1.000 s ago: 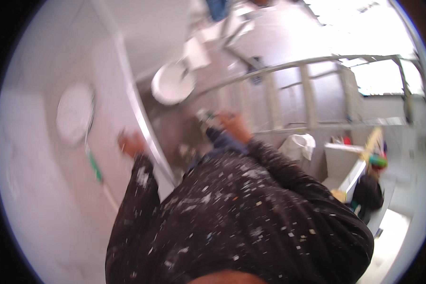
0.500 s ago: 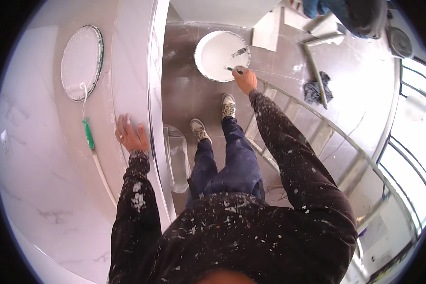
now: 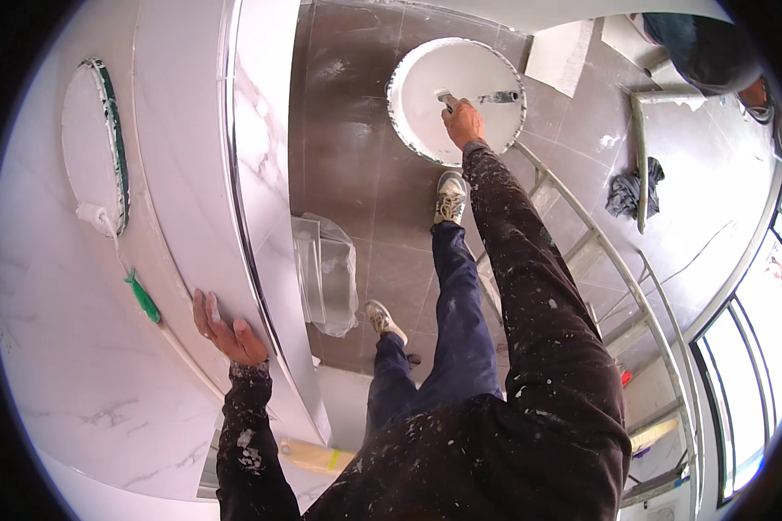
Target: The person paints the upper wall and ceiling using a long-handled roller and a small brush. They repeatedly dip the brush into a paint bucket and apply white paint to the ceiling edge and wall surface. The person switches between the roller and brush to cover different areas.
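A wide round tub (image 3: 520, 130) of white paint or filler stands on the floor ahead. My right hand (image 3: 465, 123) reaches over it, fingers closed round a small flat-ended tool (image 3: 444, 95), its tip at the white surface. Its exact kind is too small to tell. Another dark-handled tool (image 3: 498, 97) lies in the tub near its right side. My left hand (image 3: 229, 328), fingers extended, rests on the pale ledge (image 3: 178, 174). Left of that hand lies a paint roller with a green handle (image 3: 143, 297) on a long pole. Its white head leans on a green-rimmed container (image 3: 120, 165) of white paint.
A metal ladder (image 3: 613, 260) lies along my right side. Clear plastic wrapping (image 3: 326, 276) sits beside the ledge. A crumpled dark bag (image 3: 636, 188) and a frame-like bar (image 3: 643, 139) lie farther right. Part of another person (image 3: 704, 52) shows at the upper right.
My right hand has gone farther over the tub with the small tool. My left hand still rests on the ledge. The view has shifted, and my feet stand farther apart.
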`<action>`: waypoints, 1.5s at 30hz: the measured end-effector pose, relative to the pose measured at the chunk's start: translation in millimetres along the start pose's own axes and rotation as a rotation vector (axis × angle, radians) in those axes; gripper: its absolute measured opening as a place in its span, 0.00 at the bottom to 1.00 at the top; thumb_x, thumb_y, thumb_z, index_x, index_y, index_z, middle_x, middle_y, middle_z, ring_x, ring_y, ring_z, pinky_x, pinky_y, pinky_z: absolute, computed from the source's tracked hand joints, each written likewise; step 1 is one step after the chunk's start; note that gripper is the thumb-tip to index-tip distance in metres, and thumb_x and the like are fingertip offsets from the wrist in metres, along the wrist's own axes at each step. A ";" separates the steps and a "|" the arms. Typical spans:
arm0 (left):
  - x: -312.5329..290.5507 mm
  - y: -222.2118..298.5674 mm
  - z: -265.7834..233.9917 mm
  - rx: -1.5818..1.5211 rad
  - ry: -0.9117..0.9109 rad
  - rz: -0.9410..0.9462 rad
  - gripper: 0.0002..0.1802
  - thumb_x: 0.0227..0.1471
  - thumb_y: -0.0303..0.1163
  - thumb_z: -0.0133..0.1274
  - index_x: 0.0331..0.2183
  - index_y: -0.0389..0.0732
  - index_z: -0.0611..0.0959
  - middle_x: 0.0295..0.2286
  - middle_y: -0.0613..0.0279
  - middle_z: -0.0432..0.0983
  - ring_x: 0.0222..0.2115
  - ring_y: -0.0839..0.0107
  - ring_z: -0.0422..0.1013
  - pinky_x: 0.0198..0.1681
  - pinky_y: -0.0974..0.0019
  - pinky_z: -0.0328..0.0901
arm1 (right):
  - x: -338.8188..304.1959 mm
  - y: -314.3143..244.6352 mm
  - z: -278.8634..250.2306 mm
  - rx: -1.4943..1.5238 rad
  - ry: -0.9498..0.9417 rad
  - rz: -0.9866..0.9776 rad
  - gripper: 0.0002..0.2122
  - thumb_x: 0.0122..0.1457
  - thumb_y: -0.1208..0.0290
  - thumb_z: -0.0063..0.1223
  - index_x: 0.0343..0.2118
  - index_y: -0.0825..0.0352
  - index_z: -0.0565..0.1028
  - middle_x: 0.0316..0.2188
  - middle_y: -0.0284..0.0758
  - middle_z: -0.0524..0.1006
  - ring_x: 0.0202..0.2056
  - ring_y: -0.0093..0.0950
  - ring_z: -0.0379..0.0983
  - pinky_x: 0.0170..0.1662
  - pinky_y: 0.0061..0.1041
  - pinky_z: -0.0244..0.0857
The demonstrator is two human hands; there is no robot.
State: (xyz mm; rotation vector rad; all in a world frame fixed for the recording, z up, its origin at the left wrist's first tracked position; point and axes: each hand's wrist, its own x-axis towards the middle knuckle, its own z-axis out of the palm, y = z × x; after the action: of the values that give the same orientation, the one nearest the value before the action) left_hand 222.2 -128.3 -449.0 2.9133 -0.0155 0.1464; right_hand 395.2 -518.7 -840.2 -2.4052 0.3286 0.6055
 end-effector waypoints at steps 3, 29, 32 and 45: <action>-4.0 -5.8 -0.7 -0.003 -0.035 -0.002 0.32 0.65 0.47 0.34 0.56 0.28 0.67 0.59 0.35 0.56 0.60 0.45 0.55 0.62 0.45 0.51 | 17.1 6.0 18.2 -0.045 -0.032 0.036 0.16 0.58 0.65 0.51 0.49 0.58 0.77 0.45 0.46 0.76 0.45 0.45 0.75 0.49 0.42 0.68; -11.6 -13.1 -5.9 -0.064 -0.052 -0.071 0.31 0.64 0.49 0.35 0.56 0.33 0.69 0.60 0.39 0.56 0.61 0.45 0.53 0.63 0.42 0.48 | 24.5 4.8 38.9 1.195 0.025 0.445 0.09 0.58 0.65 0.56 0.31 0.68 0.76 0.19 0.31 0.72 0.18 0.18 0.66 0.19 0.20 0.60; -8.2 -10.5 -6.2 -0.062 -0.037 -0.066 0.32 0.64 0.50 0.35 0.55 0.33 0.70 0.59 0.39 0.58 0.60 0.47 0.54 0.63 0.43 0.48 | -0.8 -1.1 26.3 1.390 -0.006 0.530 0.09 0.58 0.64 0.57 0.30 0.65 0.74 0.17 0.29 0.69 0.17 0.18 0.64 0.19 0.21 0.59; -10.4 -15.8 -11.7 0.010 0.153 0.053 0.28 0.62 0.50 0.41 0.53 0.39 0.75 0.57 0.50 0.67 0.59 0.51 0.60 0.62 0.45 0.48 | -190.5 -30.0 -124.8 2.114 0.008 0.613 0.15 0.61 0.53 0.56 0.26 0.60 0.70 0.15 0.22 0.63 0.13 0.19 0.55 0.21 0.21 0.55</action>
State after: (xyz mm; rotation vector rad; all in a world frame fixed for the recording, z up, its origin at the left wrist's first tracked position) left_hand 211.1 -110.4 -442.2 2.9042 -0.0664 0.3786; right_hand 284.5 -558.4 -642.9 -0.2389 1.0071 0.1517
